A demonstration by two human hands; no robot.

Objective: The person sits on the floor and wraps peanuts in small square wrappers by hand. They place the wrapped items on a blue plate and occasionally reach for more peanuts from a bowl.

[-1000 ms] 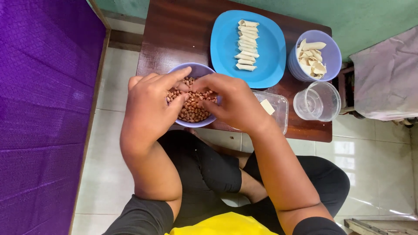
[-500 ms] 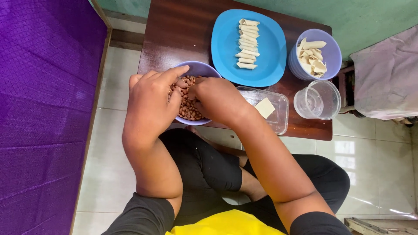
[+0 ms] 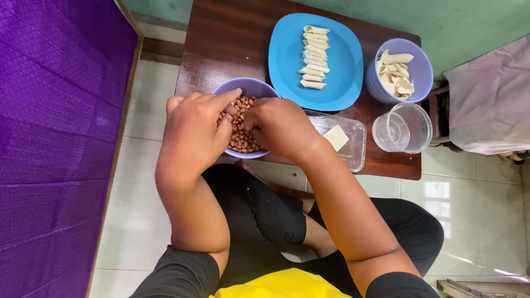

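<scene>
**Both hands in the peanut bowl**

A lilac bowl [image 3: 249,88] of red-skinned peanuts [image 3: 242,132] is seen at centre frame, on the near edge of a dark wooden worktop [image 3: 221,44]. The left hand [image 3: 193,129] is laid over the bowl's left side, fingers curled loosely together, index tip reaching the nuts. The right hand [image 3: 281,124] covers the bowl's right side; its fingertips are turned down into the peanuts and hidden, so whether its grip is pinching anything cannot be told. The same goes for the left: no nut is clearly seen held.

No labels or printed packs are visible. Upper centre: a blue squarish plate [image 3: 287,60] w/ a row of pale rolled pastry pieces [image 3: 313,56]. Upper right: a second lilac tub [image 3: 417,69] w/ more pale rolled pieces, loosely heaped. Just below it, a clear empty-looking cup [image 3: 402,128]. Right of the hands, a clear rectangular box [image 3: 353,146] w/ one pale square piece [image 3: 335,137] inside; its left part is hidden by the right wrist.

Left of frame: purple fabric [image 3: 49,138], cut off by the edge. Right edge: a pale cloth [image 3: 491,94], partly cut off. Tiled floor [image 3: 132,209] below.
</scene>
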